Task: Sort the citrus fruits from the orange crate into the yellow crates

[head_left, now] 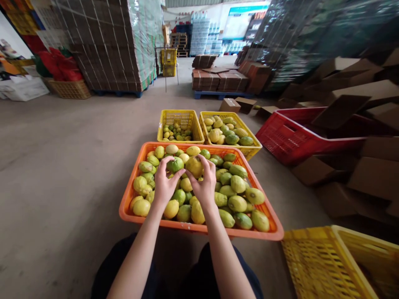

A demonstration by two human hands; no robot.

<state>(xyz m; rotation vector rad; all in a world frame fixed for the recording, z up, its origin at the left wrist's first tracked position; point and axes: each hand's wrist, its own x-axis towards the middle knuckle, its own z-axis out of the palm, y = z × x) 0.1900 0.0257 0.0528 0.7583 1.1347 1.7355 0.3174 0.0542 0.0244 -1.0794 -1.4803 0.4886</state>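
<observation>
An orange crate (pixel 255 237) full of yellow and green fruits stands in front of me. Over its middle, my left hand (pixel 166 180) grips a green fruit (pixel 175 165) between thumb and fingers. Beside it, my right hand (pixel 204 180) has its thumb and fingers around a yellowish fruit (pixel 193 167). The two held fruits are side by side above the others, with both thumb tips close together. Larger oval fruits, such as a yellow-green one (pixel 237 203), lie at the crate's right side.
Beyond the orange crate are a yellow crate (pixel 160 132) of small fruits and another yellow crate (pixel 254 145) of larger ones. A red crate (pixel 285 143) and cardboard boxes (pixel 374 178) are at the right. Another yellow crate (pixel 314 257) stands at the lower right.
</observation>
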